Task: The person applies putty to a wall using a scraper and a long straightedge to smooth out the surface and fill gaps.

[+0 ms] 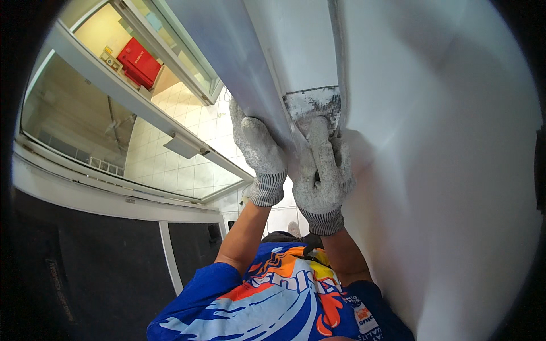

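Observation:
My right hand (325, 184), in a grey knitted work glove, is closed on a putty knife (313, 104). One finger presses on its wide blade, which is smeared with white and dark residue; the glove hides its handle. The blade's straight far edge lies against a pale recessed strip (301, 59) between a raised edge and the wall. To the left, my gloved left hand (260, 149) has its fingers stretched out flat along the outer side of a smooth grey-white post (224, 48).
A smooth white wall (443, 170) rises close on the right. To the left stand a framed glass door (79, 125) with a metal handle (182, 146) and dark lower panels (91, 256). Beyond the glass are a red cabinet (139, 62) and a tiled floor (193, 165).

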The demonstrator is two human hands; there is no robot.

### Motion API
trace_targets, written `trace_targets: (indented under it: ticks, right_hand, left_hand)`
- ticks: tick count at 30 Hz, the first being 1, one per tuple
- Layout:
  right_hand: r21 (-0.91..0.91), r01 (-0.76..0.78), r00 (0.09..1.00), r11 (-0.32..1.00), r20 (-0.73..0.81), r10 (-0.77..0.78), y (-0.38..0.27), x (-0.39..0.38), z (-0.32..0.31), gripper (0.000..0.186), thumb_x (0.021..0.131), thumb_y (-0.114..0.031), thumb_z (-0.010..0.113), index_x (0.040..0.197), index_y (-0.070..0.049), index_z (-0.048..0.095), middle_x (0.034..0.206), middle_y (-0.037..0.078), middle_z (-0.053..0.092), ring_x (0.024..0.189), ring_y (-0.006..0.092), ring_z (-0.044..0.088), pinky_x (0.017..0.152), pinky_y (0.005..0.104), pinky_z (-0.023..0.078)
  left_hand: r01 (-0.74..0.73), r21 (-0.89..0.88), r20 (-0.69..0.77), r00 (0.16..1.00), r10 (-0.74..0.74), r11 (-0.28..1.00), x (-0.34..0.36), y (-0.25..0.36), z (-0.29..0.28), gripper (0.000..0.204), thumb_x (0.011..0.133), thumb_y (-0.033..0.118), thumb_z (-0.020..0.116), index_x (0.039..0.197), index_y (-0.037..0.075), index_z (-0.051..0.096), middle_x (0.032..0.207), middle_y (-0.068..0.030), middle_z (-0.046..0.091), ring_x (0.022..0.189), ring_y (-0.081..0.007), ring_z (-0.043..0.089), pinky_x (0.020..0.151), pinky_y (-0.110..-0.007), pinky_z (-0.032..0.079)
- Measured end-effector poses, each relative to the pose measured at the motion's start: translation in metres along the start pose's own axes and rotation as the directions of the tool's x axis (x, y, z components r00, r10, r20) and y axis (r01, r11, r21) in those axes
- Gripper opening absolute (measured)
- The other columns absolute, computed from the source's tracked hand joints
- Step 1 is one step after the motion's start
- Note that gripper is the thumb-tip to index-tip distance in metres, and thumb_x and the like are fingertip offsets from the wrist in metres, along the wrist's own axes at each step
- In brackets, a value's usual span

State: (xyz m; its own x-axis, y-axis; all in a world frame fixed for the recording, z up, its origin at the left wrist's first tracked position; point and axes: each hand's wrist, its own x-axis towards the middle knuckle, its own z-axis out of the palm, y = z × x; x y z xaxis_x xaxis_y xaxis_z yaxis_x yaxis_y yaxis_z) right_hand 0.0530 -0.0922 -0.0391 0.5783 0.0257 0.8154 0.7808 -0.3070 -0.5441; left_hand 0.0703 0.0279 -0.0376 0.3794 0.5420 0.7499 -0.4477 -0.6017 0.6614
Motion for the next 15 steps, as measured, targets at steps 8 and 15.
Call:
trace_targets:
  ticks: [8,15]
  right_hand:
    - [0.033,-0.004,1.000,0.999,0.013,0.003,0.003,0.002,0.001,0.037,0.086,-0.005,0.060,0.122,0.004,0.060,0.099,0.024,0.061,0.083,0.0395,0.063,0.068,0.0417,0.051]
    - [-0.010,0.091,0.993,0.996,0.081,-0.089,0.024,0.002,-0.014,0.039,0.085,-0.006,0.061,0.122,0.002,0.061,0.091,0.020,0.059,0.075,0.0325,0.062,0.062,0.0383,0.049]
  left_hand:
    - [0.132,-0.112,0.021,0.991,-0.130,0.985,0.004,0.006,-0.001,0.085,0.097,0.063,0.030,0.143,-0.008,0.027,0.138,-0.0199,0.042,0.128,-0.0261,0.042,0.108,-0.039,0.032]
    - [0.098,-0.040,-0.005,0.995,-0.098,0.994,-0.001,0.002,0.000,0.084,0.097,0.061,0.030,0.144,-0.009,0.026,0.142,-0.0220,0.039,0.131,-0.0284,0.040,0.111,-0.041,0.029]
